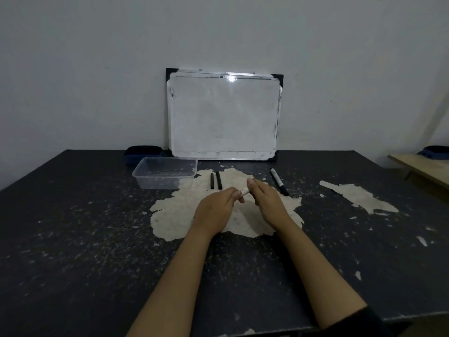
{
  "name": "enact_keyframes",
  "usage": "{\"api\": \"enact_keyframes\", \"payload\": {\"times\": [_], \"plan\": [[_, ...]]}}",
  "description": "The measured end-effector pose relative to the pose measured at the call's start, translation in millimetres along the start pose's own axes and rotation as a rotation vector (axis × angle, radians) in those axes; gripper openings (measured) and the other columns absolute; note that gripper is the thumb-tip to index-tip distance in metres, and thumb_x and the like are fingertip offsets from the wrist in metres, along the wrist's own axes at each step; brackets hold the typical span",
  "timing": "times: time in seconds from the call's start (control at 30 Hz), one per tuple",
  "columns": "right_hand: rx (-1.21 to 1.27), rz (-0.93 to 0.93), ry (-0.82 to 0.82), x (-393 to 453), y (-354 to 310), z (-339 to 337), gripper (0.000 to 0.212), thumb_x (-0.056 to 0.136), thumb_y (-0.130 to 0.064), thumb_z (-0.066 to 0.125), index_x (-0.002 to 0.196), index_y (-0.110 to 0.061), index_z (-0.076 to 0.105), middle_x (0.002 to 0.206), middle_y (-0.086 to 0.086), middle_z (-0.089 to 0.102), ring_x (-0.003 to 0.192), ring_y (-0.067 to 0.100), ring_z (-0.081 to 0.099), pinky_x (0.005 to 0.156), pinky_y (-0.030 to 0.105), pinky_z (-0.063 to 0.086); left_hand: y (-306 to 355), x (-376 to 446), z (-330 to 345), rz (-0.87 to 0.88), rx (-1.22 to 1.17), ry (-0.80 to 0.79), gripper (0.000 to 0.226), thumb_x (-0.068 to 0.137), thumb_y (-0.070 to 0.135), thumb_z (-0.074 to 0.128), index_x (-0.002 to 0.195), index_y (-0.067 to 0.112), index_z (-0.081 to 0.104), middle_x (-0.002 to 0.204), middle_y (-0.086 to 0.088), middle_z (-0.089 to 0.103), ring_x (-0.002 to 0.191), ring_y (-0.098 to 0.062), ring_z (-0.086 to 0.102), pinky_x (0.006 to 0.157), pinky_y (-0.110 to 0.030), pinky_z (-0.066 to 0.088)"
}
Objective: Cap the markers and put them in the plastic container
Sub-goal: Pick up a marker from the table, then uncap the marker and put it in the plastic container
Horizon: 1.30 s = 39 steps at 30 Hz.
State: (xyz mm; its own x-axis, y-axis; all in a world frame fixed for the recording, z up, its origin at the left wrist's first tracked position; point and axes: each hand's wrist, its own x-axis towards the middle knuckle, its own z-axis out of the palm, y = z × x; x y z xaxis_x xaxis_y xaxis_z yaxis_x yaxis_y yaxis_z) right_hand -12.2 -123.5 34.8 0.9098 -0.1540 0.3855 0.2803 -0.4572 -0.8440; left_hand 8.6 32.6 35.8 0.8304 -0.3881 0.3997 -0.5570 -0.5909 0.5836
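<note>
Marker (244, 191) is pinched between left hand (215, 210) and right hand (267, 200), likely capping; next it goes far-left into the container (165, 172).

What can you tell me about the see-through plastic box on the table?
The clear rectangular plastic container looks like thin, glossy plastic with rounded corners and a flat rim. It has no lid on and sits upright and open on the dark worn table, left of two thin black sticks, in front of a dark pouch by the wall. It looks empty; no marker is inside. Neither hand touches it.
</note>
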Motion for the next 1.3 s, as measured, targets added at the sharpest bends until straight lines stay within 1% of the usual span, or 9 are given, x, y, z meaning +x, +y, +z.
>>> {"api": "enact_keyframes", "payload": {"times": [0.17,0.3,0.63,0.73,0.87,0.97,1.03,1.17,1.3], "plan": [[-0.018,-0.018,-0.012,-3,-2,0,0.045,0.105,-0.033,0.041,0.079,0.002,0.055,0.067,-0.006,0.046,0.057,0.0,0.041,0.056,0.017,0.033,-2,6,-7,-0.17,-0.359,-0.209,0.042,0.101,0.042,0.034,0.091,0.021,0.069,0.067,0.003,0.05,0.055,-0.015,0.046,0.057,-0.029,0.036],[-0.01,-0.072,-0.017,-5,-6,2,0.038,0.105,-0.03,0.042,0.073,-0.011,0.05,0.066,-0.007,0.042,0.057,0.0,0.037,0.057,0.018,0.033,-5,9,-18,-0.351,-0.731,-0.437,0.042,0.102,0.042,0.034,0.092,0.015,0.065,0.057,0.008,0.035,0.042,-0.006,0.023,0.039,-0.018,0.02],[0.126,-0.043,0.07,-3,-6,0,0.042,0.106,-0.034,0.037,0.08,-0.005,0.05,0.069,-0.004,0.041,0.061,0.004,0.037,0.062,0.022,0.032,-14,7,-31,-0.608,-1.349,-0.781,0.03,0.096,0.033,0.041,0.098,0.008,0.056,0.052,0.008,0.032,0.032,0.0,0.025,0.029,-0.013,0.016],[0.094,0.003,0.103,1,4,-15,0.039,0.105,-0.035,0.039,0.079,-0.009,0.051,0.076,0.005,0.047,0.063,0.0,0.042,0.068,0.027,0.038,-15,6,-33,-0.557,-1.395,-0.646,0.031,0.099,0.033,0.038,0.098,0.008,0.057,0.055,0.007,0.035,0.035,-0.001,0.027,0.031,-0.014,0.018],[-0.419,0.017,-0.045,9,28,-16,0.028,0.099,-0.035,0.051,0.091,-0.012,0.065,0.093,0.007,0.062,0.086,0.016,0.056,0.079,0.036,0.046,-10,10,-20,-0.541,-1.473,-0.35,0.034,0.1,0.037,0.041,0.103,0.008,0.058,0.07,-0.001,0.048,0.055,-0.007,0.047,0.038,-0.014,0.039],[-0.46,0.048,-0.022,9,30,-14,0.019,0.094,-0.033,0.059,0.099,-0.016,0.067,0.099,0.001,0.061,0.09,0.013,0.055,0.08,0.029,0.044,-10,12,-12,-0.571,-1.562,-0.216,0.034,0.098,0.031,0.048,0.103,0.001,0.063,0.075,-0.009,0.053,0.065,-0.014,0.059,0.064,-0.024,0.06],[-0.508,0.082,0.006,7,30,-16,0.017,0.091,-0.031,0.063,0.1,-0.017,0.068,0.102,-0.001,0.058,0.093,0.012,0.055,0.081,0.027,0.044,-11,14,-9,-0.573,-1.567,-0.154,0.033,0.098,0.028,0.049,0.102,-0.001,0.065,0.078,-0.011,0.055,0.067,-0.015,0.063,0.078,-0.029,0.06],[-0.556,0.143,0.001,4,33,-17,0.021,0.088,-0.03,0.065,0.106,-0.018,0.067,0.11,0.003,0.058,0.103,0.016,0.055,0.084,0.027,0.043,-13,15,-8,-0.584,-1.46,-0.083,0.025,0.097,0.028,0.051,0.101,0.01,0.067,0.082,-0.004,0.054,0.073,-0.013,0.053,0.073,-0.025,0.048],[-0.381,-0.028,0.033,2,18,-15,0.034,0.081,-0.024,0.075,0.112,-0.027,0.063,0.112,-0.003,0.063,0.1,0.006,0.058,0.078,0.023,0.046,-19,18,-7,-0.625,-1.582,0.026,0.015,0.092,0.022,0.06,0.094,0.009,0.068,0.094,-0.004,0.061,0.09,-0.014,0.059,0.081,-0.025,0.05]]}}
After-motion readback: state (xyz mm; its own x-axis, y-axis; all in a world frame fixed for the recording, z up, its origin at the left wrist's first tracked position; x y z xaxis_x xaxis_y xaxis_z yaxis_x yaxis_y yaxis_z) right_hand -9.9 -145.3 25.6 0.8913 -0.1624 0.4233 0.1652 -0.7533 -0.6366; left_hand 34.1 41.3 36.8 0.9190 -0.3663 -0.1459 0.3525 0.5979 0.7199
